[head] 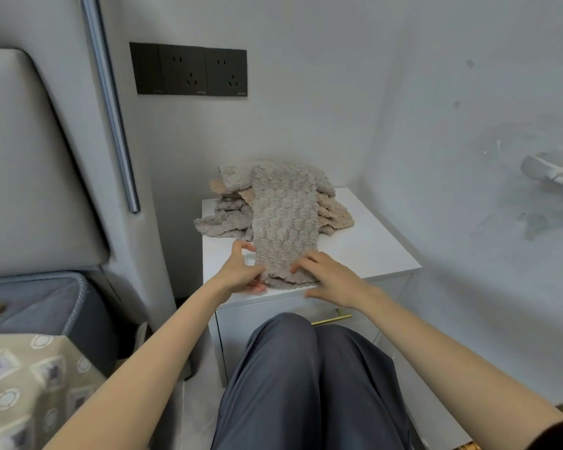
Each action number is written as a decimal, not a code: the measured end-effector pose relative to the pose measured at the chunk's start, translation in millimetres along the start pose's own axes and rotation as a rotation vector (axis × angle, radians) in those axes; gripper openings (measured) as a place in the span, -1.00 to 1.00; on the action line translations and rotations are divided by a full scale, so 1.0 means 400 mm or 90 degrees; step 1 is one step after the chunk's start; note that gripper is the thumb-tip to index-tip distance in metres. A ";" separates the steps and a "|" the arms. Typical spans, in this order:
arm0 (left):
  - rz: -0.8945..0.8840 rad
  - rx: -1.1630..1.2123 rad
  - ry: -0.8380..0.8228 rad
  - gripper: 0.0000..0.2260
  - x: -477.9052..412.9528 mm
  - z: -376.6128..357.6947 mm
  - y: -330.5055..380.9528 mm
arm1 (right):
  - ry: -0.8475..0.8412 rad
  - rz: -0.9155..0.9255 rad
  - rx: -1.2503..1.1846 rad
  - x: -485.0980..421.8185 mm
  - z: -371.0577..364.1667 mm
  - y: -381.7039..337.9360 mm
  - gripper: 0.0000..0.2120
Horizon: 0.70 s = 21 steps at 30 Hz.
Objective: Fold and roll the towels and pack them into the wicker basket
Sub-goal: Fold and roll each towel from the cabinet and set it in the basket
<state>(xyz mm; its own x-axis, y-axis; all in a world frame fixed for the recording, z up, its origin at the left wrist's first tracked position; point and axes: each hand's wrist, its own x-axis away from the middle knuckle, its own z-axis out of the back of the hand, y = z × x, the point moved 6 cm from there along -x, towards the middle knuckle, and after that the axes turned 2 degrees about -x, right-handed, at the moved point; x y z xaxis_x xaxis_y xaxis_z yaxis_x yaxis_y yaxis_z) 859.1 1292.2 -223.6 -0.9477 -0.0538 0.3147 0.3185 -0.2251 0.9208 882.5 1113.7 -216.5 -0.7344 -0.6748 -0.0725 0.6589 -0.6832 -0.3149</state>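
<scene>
— Where is the towel?

— The folded towel (285,219) lies as a long grey strip on the white bench (371,241). Its far end rests on top of the pile of towels (333,211), and its near end comes almost to the front edge of the bench.

— And the hands, what do they do?

— Both are at the near end of the strip. The left hand (241,271) grips the left corner: the thumb stands above the cloth and the fingers (257,289) are curled under it. The right hand (330,276) holds the right corner, with bent fingers on top of the cloth and the thumb at the edge below, so it pinches the towel.

— What is in the pile?

— Grey and beige towels of the same rough texture, lying loose and not folded, at the back of the bench near the wall.

— Something else around?

— A black socket panel (189,69) is on the wall above. A brass handle (332,319) shows on the drawer under the bench top. The knees of the person, in dark trousers, are just before the bench.
</scene>
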 end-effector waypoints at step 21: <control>-0.368 -0.676 0.015 -0.51 0.063 -0.032 0.012 | 0.113 -0.108 -0.107 0.029 0.041 0.028 -0.81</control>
<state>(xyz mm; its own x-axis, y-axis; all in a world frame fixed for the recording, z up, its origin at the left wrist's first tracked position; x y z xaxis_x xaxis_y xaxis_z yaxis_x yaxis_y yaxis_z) 836.7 1277.3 -214.1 -0.9480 0.3036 -0.0953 -0.3182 -0.9080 0.2726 884.1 1093.7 -205.2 -0.8581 -0.4862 -0.1652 0.4995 -0.7157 -0.4882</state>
